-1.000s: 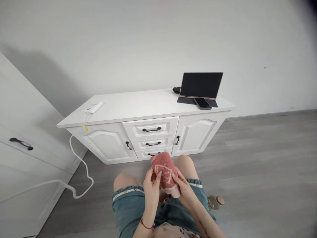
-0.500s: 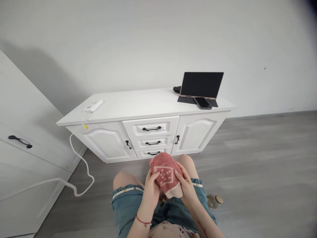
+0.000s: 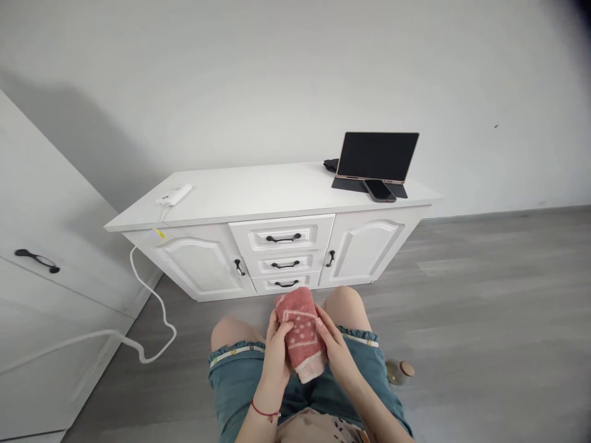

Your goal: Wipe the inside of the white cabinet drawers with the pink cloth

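Observation:
A small pinkish-red towel (image 3: 302, 329) with a white dotted square and a pale end band is folded into a narrow bundle above my lap. Its left edge is gripped by my left hand (image 3: 277, 344), thumb on top and the other fingers mostly hidden behind. From the right side, my right hand (image 3: 333, 341) holds the same towel, thumb lying over its edge. The pale band points down toward my body. A red string bracelet (image 3: 265, 411) circles my left wrist.
Ahead stands a white cabinet (image 3: 212, 209) with drawers and doors. On it are a tablet (image 3: 378, 157), a phone (image 3: 379, 191) and a white power strip (image 3: 175, 195), its cable (image 3: 161, 307) trailing left. A corked glass jar (image 3: 398, 371) is on the floor by my right leg.
The towel has become narrower and longer, its sides folded in, and it sits slightly lower. My hands have drawn closer together around it.

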Demonstrator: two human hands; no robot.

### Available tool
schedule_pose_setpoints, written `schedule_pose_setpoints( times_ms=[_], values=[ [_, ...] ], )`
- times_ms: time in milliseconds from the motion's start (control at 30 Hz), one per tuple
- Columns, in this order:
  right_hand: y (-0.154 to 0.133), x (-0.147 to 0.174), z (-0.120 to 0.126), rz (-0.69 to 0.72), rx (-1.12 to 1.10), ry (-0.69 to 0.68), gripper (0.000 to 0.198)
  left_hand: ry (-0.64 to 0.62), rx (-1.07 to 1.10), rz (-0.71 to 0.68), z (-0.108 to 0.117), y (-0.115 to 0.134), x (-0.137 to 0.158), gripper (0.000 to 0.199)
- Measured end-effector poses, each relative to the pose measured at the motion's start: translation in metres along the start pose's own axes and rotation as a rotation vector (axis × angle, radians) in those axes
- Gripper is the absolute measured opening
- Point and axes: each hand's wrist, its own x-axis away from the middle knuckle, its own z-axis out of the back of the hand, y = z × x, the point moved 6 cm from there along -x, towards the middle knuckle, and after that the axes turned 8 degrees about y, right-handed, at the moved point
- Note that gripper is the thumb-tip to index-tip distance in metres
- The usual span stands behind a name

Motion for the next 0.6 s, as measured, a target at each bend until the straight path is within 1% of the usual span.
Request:
schedule_pose_setpoints(
  times_ms=[100, 133, 200, 267, 333, 433, 500, 600],
  values=[
    [0.005, 0.011, -0.014, -0.149, -0.134, -0.084, 0.053, -0.038, -0.071, -0.026, 0.002, 0.0, -0.001, 0.046],
    [0.006, 0.014, -0.018, -0.191, -0.17, -0.103, 0.052, -0.033, -0.103, -0.049, 0.004, 0.001, -0.001, 0.047],
    [0.007, 0.02, -0.023, -0.253, -0.227, -0.13, 0.05, 0.009, -0.187, -0.139, 0.01, 0.005, -0.004, 0.048],
    [0.007, 0.024, -0.027, -0.282, -0.27, -0.152, 0.049, 0.039, -0.283, -0.266, 0.014, 0.011, -0.006, 0.046],
    [0.006, 0.026, -0.03, -0.285, -0.293, -0.17, 0.051, 0.029, -0.368, -0.387, 0.013, 0.017, -0.007, 0.042],
    [0.007, 0.023, -0.034, -0.282, -0.315, -0.161, 0.052, 0.026, -0.42, -0.484, 0.014, 0.02, -0.013, 0.038],
    [0.01, 0.016, -0.032, -0.312, -0.339, -0.11, 0.049, 0.039, -0.377, -0.455, 0.018, 0.016, -0.023, 0.042],
    [0.017, -0.004, -0.014, -0.397, -0.392, 0.017, 0.035, 0.077, -0.25, -0.275, 0.029, 0.002, -0.051, 0.05]
  ],
)
